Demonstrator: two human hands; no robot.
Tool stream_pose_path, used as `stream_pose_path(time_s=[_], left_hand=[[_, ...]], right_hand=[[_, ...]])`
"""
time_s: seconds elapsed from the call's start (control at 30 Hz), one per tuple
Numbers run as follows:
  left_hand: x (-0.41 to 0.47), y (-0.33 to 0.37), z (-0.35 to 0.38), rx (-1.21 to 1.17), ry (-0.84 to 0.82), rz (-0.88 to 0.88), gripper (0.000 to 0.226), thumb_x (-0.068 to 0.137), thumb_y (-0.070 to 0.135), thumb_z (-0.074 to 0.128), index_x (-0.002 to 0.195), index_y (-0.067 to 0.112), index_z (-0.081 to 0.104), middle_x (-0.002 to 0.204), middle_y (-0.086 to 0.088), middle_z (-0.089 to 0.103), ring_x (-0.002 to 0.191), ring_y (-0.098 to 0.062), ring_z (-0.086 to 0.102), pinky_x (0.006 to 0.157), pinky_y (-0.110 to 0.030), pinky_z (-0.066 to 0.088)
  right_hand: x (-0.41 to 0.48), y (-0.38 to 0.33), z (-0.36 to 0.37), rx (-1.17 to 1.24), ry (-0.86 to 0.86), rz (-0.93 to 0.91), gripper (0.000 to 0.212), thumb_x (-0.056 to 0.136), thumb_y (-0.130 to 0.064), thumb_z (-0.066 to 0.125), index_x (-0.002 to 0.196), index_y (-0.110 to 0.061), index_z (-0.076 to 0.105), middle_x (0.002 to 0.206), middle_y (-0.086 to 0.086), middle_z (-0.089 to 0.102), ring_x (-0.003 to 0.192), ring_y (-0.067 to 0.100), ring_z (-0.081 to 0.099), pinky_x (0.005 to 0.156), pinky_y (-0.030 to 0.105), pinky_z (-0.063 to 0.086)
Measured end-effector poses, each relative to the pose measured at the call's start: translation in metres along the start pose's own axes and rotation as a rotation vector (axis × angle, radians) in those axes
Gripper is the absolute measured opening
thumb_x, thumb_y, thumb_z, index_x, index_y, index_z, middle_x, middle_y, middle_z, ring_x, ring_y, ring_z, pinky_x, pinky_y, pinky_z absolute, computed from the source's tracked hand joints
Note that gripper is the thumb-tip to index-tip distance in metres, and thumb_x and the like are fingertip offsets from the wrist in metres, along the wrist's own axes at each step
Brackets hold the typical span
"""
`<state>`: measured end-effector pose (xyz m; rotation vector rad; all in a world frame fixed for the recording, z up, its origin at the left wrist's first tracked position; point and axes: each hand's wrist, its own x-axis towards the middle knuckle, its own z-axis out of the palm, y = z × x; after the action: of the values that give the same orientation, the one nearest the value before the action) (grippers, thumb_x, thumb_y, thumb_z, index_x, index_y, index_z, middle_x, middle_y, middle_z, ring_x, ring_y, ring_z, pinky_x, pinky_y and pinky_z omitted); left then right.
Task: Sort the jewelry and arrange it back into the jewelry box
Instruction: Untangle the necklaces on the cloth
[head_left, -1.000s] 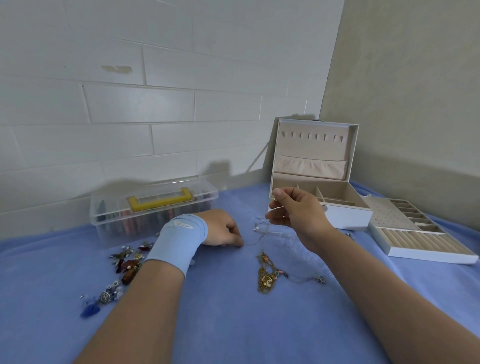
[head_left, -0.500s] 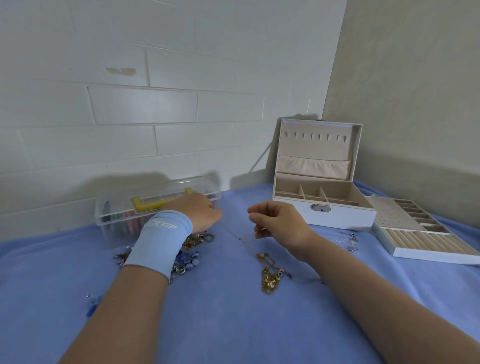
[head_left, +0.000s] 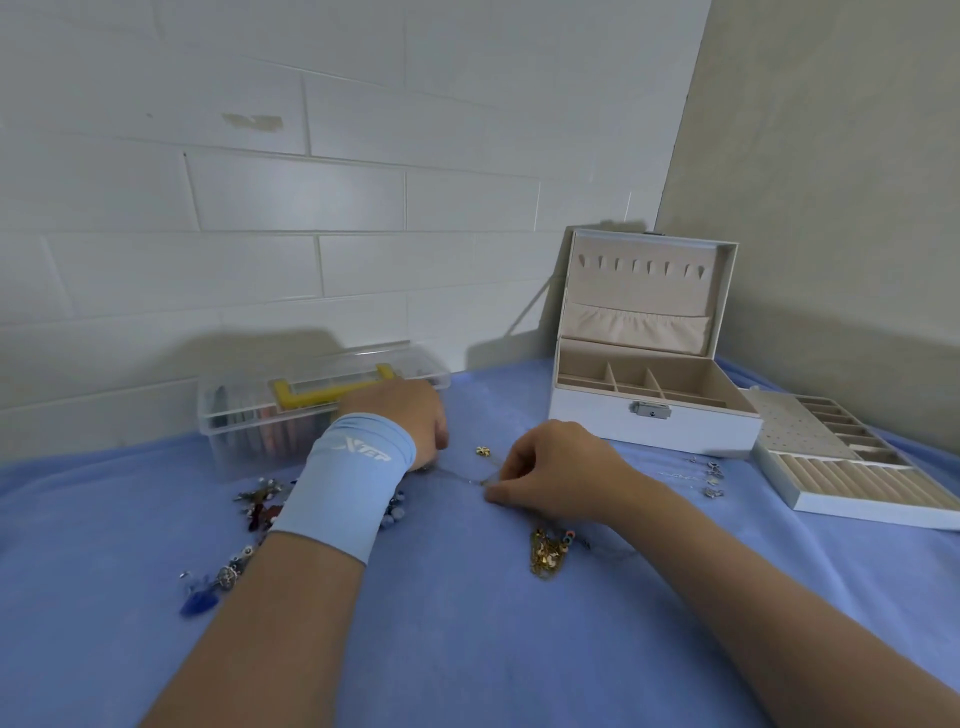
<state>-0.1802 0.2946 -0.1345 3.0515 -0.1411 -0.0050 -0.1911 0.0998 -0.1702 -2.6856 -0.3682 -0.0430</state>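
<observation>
Loose items, near to far, clock positions taken from the right hand:
- Beaded pieces (head_left: 208, 590): a scatter at 8 o'clock, running up under the left forearm.
- Gold chain heap (head_left: 546, 552): just below the right wrist, at 6 o'clock.
- Silver pieces (head_left: 711, 475): a small group at 3 o'clock, between the hand and the tray insert.
- Gold charm (head_left: 483, 450): at 10 o'clock, lying in the gap between the two hands.
- Tray insert (head_left: 857, 506): removed from the box and lying flat at 3 o'clock, touching or just beside the box corner.
- Clear plastic case (head_left: 234, 415): closed, yellow handle on top, at 10 o'clock behind the left hand, which partly covers it.
- Jewelry box (head_left: 597, 421): at 1 o'clock, lid upright, divided compartments showing no contents.

Surface and room: a blue cloth (head_left: 467, 649) covers the work surface. A white brick wall (head_left: 311, 208) backs it and meets a beige wall (head_left: 831, 208) in the corner at 1 o'clock.

Hands: the right hand (head_left: 550, 467) rests low on the cloth, fingers curled, thumb and forefinger pinching a thin chain (head_left: 465, 478). The chain runs toward 9 o'clock to the left hand (head_left: 405, 421). That hand is knuckles-up with a light-blue wristband (head_left: 353, 478). Its fingertips are hidden, so its grip cannot be determined.
</observation>
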Motion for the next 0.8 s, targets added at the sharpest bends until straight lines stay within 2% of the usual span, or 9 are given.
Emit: stream_pose_path(time_s=[0.07, 0.13, 0.23, 0.4, 0.47, 0.53, 0.6, 0.67, 0.8], left_hand=[[-0.004, 0.005, -0.001, -0.006, -0.03, 0.116, 0.028, 0.087, 0.022, 0.065, 0.109, 0.038, 0.073, 0.117, 0.013, 0.063, 0.108, -0.018, 0.062, 0.089, -0.027, 0.05], [-0.005, 0.012, 0.004, -0.075, -0.07, 0.195, 0.023, 0.087, 0.025, 0.068, 0.106, 0.037, 0.075, 0.116, 0.014, 0.066, 0.108, -0.014, 0.062, 0.089, -0.024, 0.048], [-0.001, 0.014, 0.014, -0.151, -0.121, 0.228, 0.015, 0.081, 0.027, 0.074, 0.095, 0.033, 0.079, 0.103, 0.015, 0.073, 0.099, -0.012, 0.066, 0.09, -0.03, 0.054], [0.001, 0.011, 0.016, -0.256, -0.073, 0.25, 0.01, 0.081, 0.029, 0.071, 0.085, 0.03, 0.08, 0.09, 0.016, 0.074, 0.086, -0.007, 0.066, 0.085, -0.033, 0.055], [-0.002, 0.009, 0.014, -0.356, -0.077, 0.244, 0.011, 0.082, 0.026, 0.068, 0.08, 0.026, 0.079, 0.082, 0.013, 0.075, 0.079, -0.006, 0.068, 0.081, -0.031, 0.056], [-0.005, 0.008, 0.012, -0.491, -0.098, 0.235, 0.014, 0.089, 0.022, 0.065, 0.083, 0.022, 0.077, 0.077, 0.013, 0.076, 0.073, -0.005, 0.071, 0.076, -0.025, 0.057], [-0.008, 0.007, 0.012, -0.649, -0.114, 0.217, 0.012, 0.094, 0.017, 0.061, 0.09, 0.012, 0.071, 0.077, 0.006, 0.077, 0.073, -0.009, 0.073, 0.074, -0.028, 0.059], [-0.01, 0.008, 0.012, -0.832, -0.135, 0.198, 0.011, 0.096, 0.011, 0.057, 0.092, 0.002, 0.063, 0.08, -0.004, 0.077, 0.076, -0.021, 0.075, 0.078, -0.039, 0.059], [-0.012, 0.01, 0.012, -1.101, -0.196, 0.137, 0.009, 0.099, 0.004, 0.051, 0.09, 0.002, 0.053, 0.082, -0.02, 0.075, 0.07, -0.037, 0.072, 0.064, -0.039, 0.057]], right_hand=[[-0.001, -0.003, 0.0, -0.018, -0.008, -0.01, 0.018, 0.076, -0.047, 0.078, 0.07, -0.03, 0.074, 0.074, -0.015, 0.071, 0.075, 0.002, 0.064, 0.074, 0.029, 0.057], [-0.001, -0.002, -0.001, 0.02, -0.027, -0.024, 0.015, 0.08, -0.041, 0.076, 0.069, -0.031, 0.073, 0.07, -0.015, 0.07, 0.07, 0.001, 0.063, 0.075, 0.029, 0.058], [0.0, 0.002, -0.003, 0.124, -0.055, -0.015, 0.014, 0.083, -0.033, 0.075, 0.072, -0.025, 0.075, 0.065, -0.01, 0.071, 0.062, 0.003, 0.065, 0.068, 0.025, 0.055], [0.001, 0.008, -0.006, 0.331, -0.033, 0.018, 0.013, 0.087, -0.024, 0.075, 0.077, -0.016, 0.078, 0.069, -0.006, 0.072, 0.057, -0.002, 0.058, 0.066, 0.02, 0.05], [0.0, 0.009, -0.008, 0.416, -0.034, 0.039, 0.016, 0.088, -0.022, 0.075, 0.079, -0.008, 0.078, 0.07, -0.001, 0.073, 0.055, 0.003, 0.058, 0.062, 0.019, 0.05], [-0.002, 0.011, -0.01, 0.504, -0.042, 0.065, 0.017, 0.09, -0.019, 0.073, 0.079, -0.006, 0.076, 0.067, -0.004, 0.072, 0.057, 0.008, 0.059, 0.058, 0.017, 0.047], [-0.002, 0.012, -0.01, 0.606, -0.066, 0.083, 0.016, 0.092, -0.017, 0.07, 0.08, -0.007, 0.075, 0.074, -0.002, 0.074, 0.063, 0.013, 0.063, 0.061, 0.021, 0.049], [-0.001, 0.012, -0.01, 0.734, -0.098, 0.09, 0.015, 0.095, -0.014, 0.067, 0.083, -0.006, 0.073, 0.081, 0.005, 0.076, 0.069, 0.017, 0.066, 0.065, 0.026, 0.052], [-0.004, 0.009, -0.012, 0.966, -0.16, 0.098, 0.017, 0.102, -0.014, 0.057, 0.088, -0.007, 0.064, 0.083, 0.013, 0.075, 0.074, 0.022, 0.07, 0.068, 0.029, 0.057]])
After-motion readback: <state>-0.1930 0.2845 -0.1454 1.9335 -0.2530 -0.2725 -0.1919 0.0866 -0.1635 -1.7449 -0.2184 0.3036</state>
